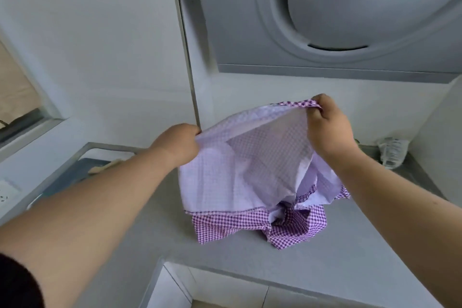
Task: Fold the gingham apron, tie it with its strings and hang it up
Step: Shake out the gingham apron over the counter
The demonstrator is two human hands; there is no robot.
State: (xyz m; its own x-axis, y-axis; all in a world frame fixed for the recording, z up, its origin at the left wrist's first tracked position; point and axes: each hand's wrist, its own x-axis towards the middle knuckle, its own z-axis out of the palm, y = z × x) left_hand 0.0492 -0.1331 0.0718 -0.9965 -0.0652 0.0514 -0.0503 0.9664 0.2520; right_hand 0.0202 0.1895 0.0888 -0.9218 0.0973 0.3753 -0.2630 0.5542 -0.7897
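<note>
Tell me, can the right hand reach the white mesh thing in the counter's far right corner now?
Probably not yet: the right hand grips the apron. The mesh thing lies close beside its wrist, nothing between, once that grip lets go.

Both forearms are bare down to the hands, and a short dark fabric sleeve (15, 282) covers the left upper arm.

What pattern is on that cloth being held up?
The apron has a purple-and-white gingham check, paler on its reverse side; the head view shows it.
</note>
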